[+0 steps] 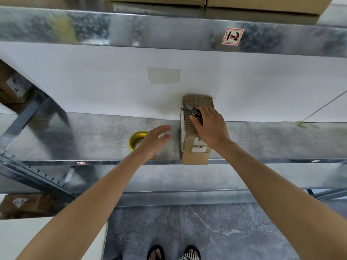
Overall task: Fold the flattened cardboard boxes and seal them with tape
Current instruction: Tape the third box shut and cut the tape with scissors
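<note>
A stack of flattened cardboard boxes [189, 139] stands on edge on the metal shelf [93, 134], reaching back to the white wall. My right hand [210, 126] rests on top of the stack, its fingers closed around small black snips [193, 111] whose blades point left. A roll of tape with a yellow core [136, 139] lies flat on the shelf to the left of the stack. My left hand [154, 141] hovers open just right of the tape roll, fingers apart, partly covering it and holding nothing.
An upper metal shelf [169, 32] with a "1-2" label [232, 36] overhangs, carrying cardboard cartons [262, 4]. More cartons [11, 87] sit at left behind a diagonal brace. The shelf's front edge [262, 161] runs across; grey tiled floor [225, 231] and my sandalled feet lie below.
</note>
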